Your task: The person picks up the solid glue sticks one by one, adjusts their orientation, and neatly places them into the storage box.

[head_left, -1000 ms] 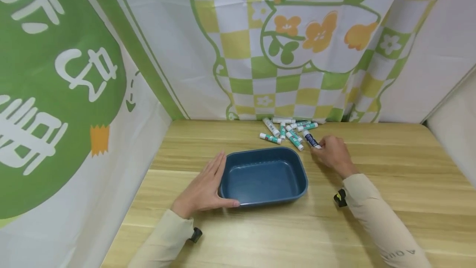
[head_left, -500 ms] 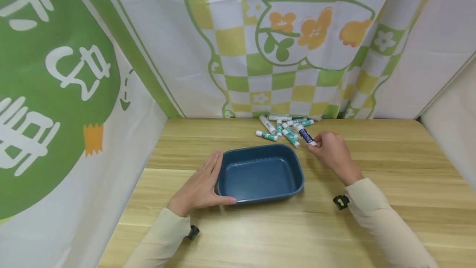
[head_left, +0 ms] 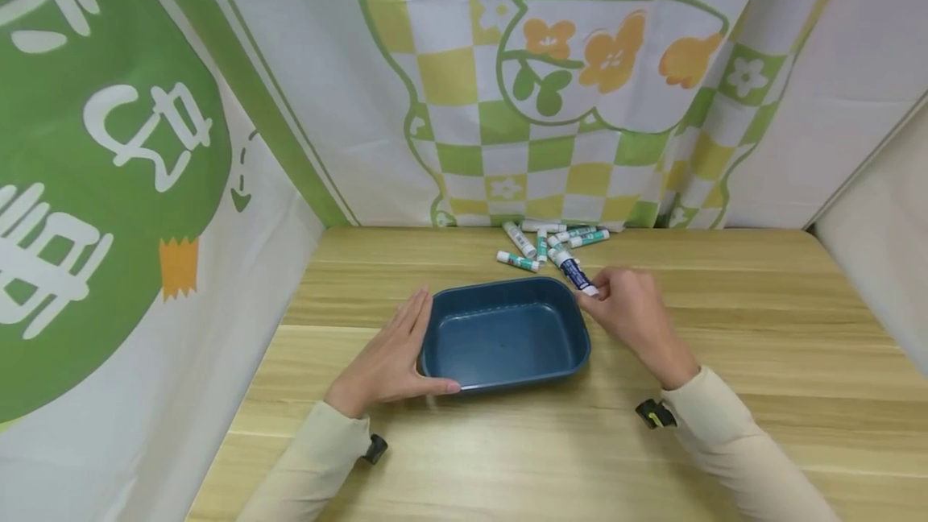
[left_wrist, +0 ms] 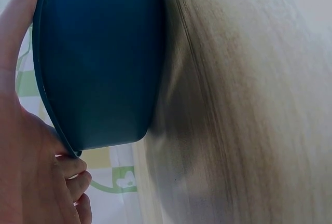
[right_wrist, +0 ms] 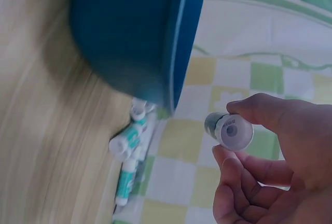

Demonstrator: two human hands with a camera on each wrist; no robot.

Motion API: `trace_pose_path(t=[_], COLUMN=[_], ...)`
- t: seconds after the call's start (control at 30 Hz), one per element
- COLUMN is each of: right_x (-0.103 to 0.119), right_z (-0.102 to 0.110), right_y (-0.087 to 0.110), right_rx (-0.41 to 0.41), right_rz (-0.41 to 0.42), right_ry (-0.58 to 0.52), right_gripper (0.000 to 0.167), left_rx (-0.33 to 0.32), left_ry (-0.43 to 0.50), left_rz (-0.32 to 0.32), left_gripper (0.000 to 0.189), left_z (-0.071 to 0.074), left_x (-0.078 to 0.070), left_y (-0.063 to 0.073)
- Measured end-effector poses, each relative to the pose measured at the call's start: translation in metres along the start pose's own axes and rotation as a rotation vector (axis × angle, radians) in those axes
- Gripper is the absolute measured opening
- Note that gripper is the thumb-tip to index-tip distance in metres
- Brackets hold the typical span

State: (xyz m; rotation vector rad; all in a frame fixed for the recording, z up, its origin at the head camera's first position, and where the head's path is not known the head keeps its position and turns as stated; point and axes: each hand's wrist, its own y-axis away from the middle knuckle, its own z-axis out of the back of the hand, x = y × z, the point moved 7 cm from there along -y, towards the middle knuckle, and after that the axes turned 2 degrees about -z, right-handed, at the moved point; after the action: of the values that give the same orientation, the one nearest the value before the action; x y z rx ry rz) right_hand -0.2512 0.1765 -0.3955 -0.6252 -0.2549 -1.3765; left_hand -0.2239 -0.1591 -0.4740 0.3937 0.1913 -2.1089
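A dark-blue plastic tub [head_left: 507,345] sits on the table. My left hand [head_left: 387,361] rests against its left end, fingers straight along the side and thumb on the near rim. By the tub's far right corner, my right hand [head_left: 634,316] pinches the white end of a glue stick [head_left: 576,272] with a dark-blue label. In the right wrist view, the round white base of the glue stick [right_wrist: 236,131] faces the camera between thumb and fingers, apart from the tub. Several green-and-white glue sticks [head_left: 518,261] lie heaped behind the tub, partly hidden by the held one.
The wood-grain table [head_left: 761,304] ends at a checked, flower-printed curtain [head_left: 544,103] behind the heap. A green-and-white printed cloth [head_left: 109,224] hangs on the left.
My right hand has carried the dark-blue-labelled glue stick up and left, from beside the heap to the tub's far right corner. The left hand stays on the tub, and the head view has shifted slightly.
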Motion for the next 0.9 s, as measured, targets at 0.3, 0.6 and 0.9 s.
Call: trace_pose_path(t=[0.3,0.6,0.9], right_x=[0.017,0.028,0.041], right_z=[-0.014,-0.035,-0.054], right_y=[0.018,0.029,0.034], right_rx=[-0.012,0.034,0.093], right_rz=[0.005,-0.044,-0.086], right_ry=[0.007,0.055,0.206], right_gripper=[0.027,0.029,0.035], left_rx=[-0.027,-0.037,-0.039], left_ry=[-0.006,0.002,-0.003], left_rz=[-0.005,-0.007,-0.011], left_gripper=[0.139,0.139,0.139], left_z=[0.0,0.001,0.001], left_x=[-0.002,-0.004,-0.005], left_y=[0.0,-0.001,0.0])
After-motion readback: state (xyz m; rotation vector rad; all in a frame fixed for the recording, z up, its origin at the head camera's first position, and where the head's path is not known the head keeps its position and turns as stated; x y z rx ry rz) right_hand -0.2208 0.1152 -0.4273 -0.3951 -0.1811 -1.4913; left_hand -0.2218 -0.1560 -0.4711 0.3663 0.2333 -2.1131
